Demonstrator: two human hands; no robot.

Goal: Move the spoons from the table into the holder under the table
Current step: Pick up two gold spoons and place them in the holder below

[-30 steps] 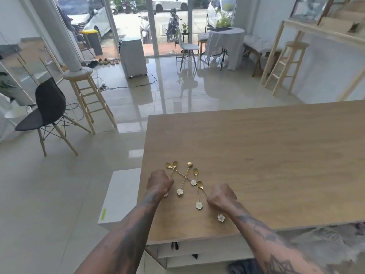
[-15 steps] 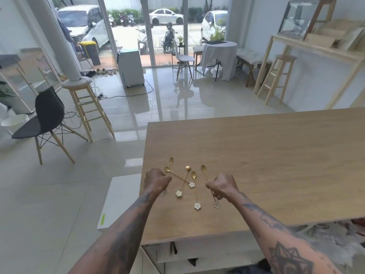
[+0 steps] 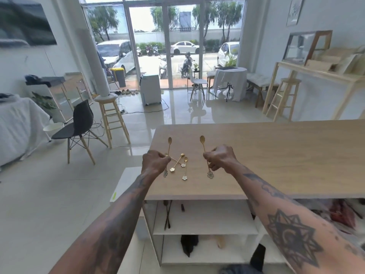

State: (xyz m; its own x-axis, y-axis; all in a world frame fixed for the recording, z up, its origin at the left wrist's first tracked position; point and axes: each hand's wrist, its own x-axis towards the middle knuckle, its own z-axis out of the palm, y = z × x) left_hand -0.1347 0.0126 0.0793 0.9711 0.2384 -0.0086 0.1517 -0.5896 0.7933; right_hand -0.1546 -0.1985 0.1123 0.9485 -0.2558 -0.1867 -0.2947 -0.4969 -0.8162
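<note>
Head view is showing thin golden spoons with small flower-shaped ends. The left hand (image 3: 156,162) is pinching one spoon (image 3: 169,144) by its stem, bowl up; the right hand (image 3: 220,158) is pinching another spoon (image 3: 203,142) likewise. Three more spoons (image 3: 180,164) are lying crossed between the hands on the smooth wooden table (image 3: 276,155). White shelves (image 3: 205,230) are standing under it.
</note>
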